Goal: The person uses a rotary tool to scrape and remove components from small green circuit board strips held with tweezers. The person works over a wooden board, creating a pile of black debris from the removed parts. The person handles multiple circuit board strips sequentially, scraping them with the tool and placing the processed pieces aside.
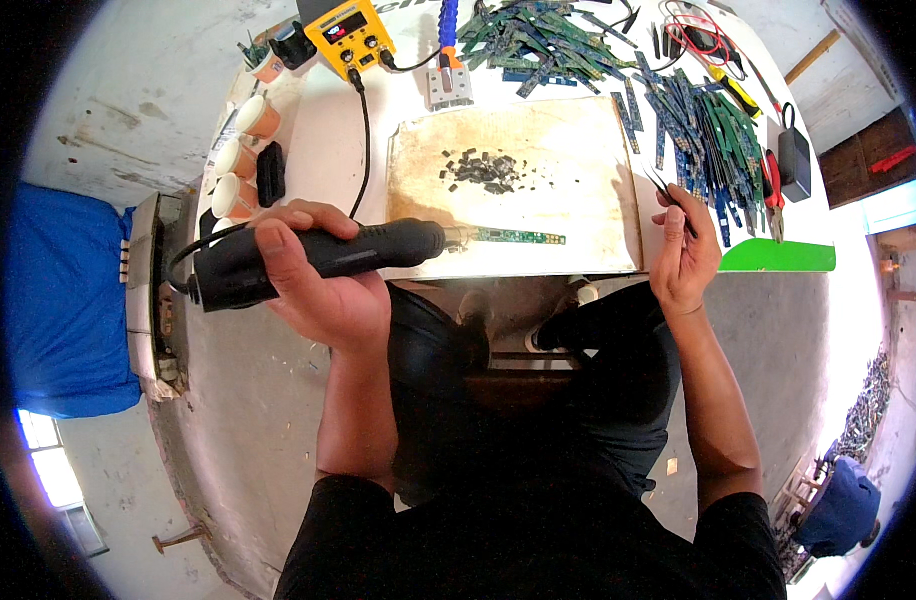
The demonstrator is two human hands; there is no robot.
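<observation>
My left hand (pixel 328 300) is wrapped round the black handle of a hot air gun (pixel 368 250), held level over the table's near edge. Its nozzle points right, at the left end of a narrow green circuit board strip (pixel 523 238). That strip lies near the front of a stained, light work board (pixel 578 140). Farther back on the same board is a loose pile of small black chips (pixel 488 172). Off the work board's right edge, my right hand (pixel 683 255) is closed on dark tweezers (pixel 660 184), their tips pointing up and left, apart from the strip.
A yellow soldering station (pixel 348 38) stands back left, its black cable crossing the table. Paper cups (pixel 236 160) line the left edge. Heaps of circuit strips (pixel 548 45) lie behind and to the right. Red-handled pliers (pixel 774 195) and a green sheet (pixel 778 257) are at right.
</observation>
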